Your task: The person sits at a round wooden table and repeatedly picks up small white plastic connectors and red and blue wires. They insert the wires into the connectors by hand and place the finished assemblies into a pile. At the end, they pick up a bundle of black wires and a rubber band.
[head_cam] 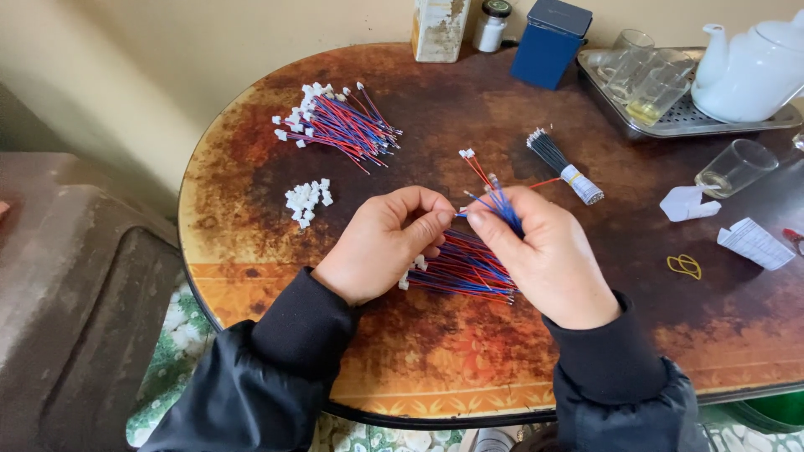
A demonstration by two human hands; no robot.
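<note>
Head view, looking down on an oval table [251, 159] with a worn rust-brown top.

Left hand [381, 243]: fingers curled in, thumb and forefinger pinched narrow on the tip of a blue wire. Right hand [544, 251]: closed around a small bunch of red and blue wires [501, 201] whose ends stick up past the fingers. Hands nearly touch above mid-table.

Under both hands, a loose wire bundle [461, 268] lies flat, well in from the near edge.

Far left: finished wires with white plugs [339, 125], fanned out. Just below them, a heap of white plugs [307, 201], a bare strip between heap and left rim.

Right of the hands: black wire bundle [563, 163], yellow rubber band [684, 266], paper scraps, a glass [737, 167]. Back right corner crowded: metal tray [670, 124] with glasses and a white teapot [749, 71], blue box [548, 42] beside it. Open tabletop lies front right
</note>
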